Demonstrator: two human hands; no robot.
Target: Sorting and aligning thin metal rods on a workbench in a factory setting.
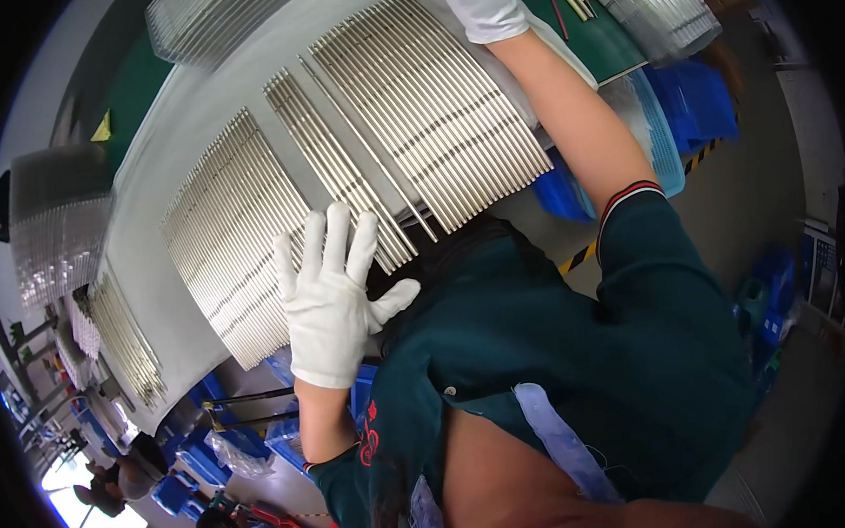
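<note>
My left hand (pixel 329 309), in a white glove, lies open with its fingers spread. Its fingertips reach the near ends of the thin silvery metal rods, between the left row of rods (pixel 231 233) and a narrow middle bunch of rods (pixel 330 160). Nothing shows in its grip. A single rod (pixel 367 145) lies apart, to the right of that bunch. Further right is a wide row of rods (pixel 426 110), laid side by side with dark bands across them. Beyond its far right corner, my gloved right hand (pixel 485 9) is cut off by the upper edge, so its fingers are hidden.
Pale sheeting (pixel 179 356) covers the table under the rods. Stacked clear plastic trays (pixel 63 225) stand left, with more trays (pixel 651 14) far right. Another rod group (pixel 127 339) lies at the left edge. Blue bins (pixel 692 106) stand right of the table. People are in the lower left background.
</note>
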